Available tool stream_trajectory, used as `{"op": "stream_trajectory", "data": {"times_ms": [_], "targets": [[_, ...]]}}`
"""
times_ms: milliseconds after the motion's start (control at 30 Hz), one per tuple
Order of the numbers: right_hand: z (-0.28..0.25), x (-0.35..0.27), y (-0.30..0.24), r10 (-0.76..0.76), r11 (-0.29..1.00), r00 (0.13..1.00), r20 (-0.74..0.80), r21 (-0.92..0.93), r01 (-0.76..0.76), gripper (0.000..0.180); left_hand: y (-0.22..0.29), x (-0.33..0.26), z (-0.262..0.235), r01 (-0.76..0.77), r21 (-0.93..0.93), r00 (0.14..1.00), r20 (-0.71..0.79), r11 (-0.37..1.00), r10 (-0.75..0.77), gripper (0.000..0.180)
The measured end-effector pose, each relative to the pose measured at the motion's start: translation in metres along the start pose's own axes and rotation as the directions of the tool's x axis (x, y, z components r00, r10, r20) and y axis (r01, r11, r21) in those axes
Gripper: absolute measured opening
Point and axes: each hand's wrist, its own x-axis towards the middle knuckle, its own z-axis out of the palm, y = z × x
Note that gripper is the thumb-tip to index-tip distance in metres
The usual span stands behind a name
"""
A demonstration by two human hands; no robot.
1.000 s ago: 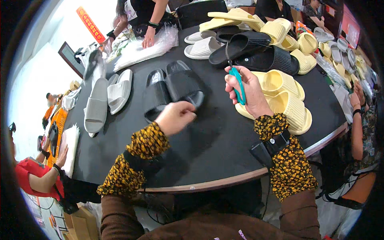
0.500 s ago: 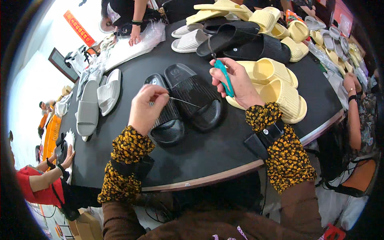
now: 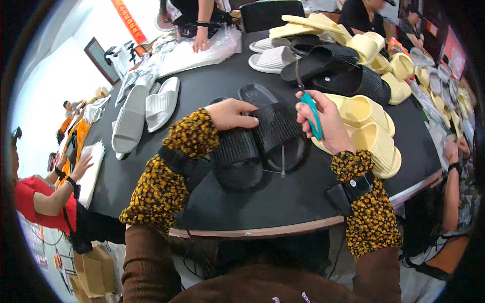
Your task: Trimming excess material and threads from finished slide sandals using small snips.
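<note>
Two black ribbed rubber slide sandals (image 3: 255, 139) lie side by side on the dark round counter (image 3: 202, 86), directly between the person's hands. Far to the left of the left hand rest grey ribbed slides (image 3: 144, 111), one long and one shorter, just beside each other. The left hand (image 3: 230, 114), fingers curled, presses down on the strap of the nearer black sandal, touching it. A thin clear plastic strand (image 3: 282, 160) lies across the sandals just below the hands. The right hand (image 3: 323, 121) is closed around teal-handled scissors (image 3: 309, 108), blades pointing up and away, held just above the right sandal's edge. Right of that hand sits a heap of pale yellow slides (image 3: 371, 136), and beyond both hands more black and yellow slides are piled.
</note>
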Motion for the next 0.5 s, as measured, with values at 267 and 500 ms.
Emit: {"op": "stream_trajectory", "data": {"times_ms": [267,500], "targets": [[-0.004,-0.001,-0.001,-0.007,1.000,0.999,-0.051,0.009,0.008,0.029,0.011,-0.007,0.005,0.241,0.032,0.947,-0.227,0.970,-0.228,0.033],[0.002,0.001,-0.004,-0.011,1.000,1.000,0.005,0.030,0.011,0.032,-0.009,-0.025,0.000,-0.250,-0.715,0.840,-0.496,0.653,-0.222,0.028]]}}
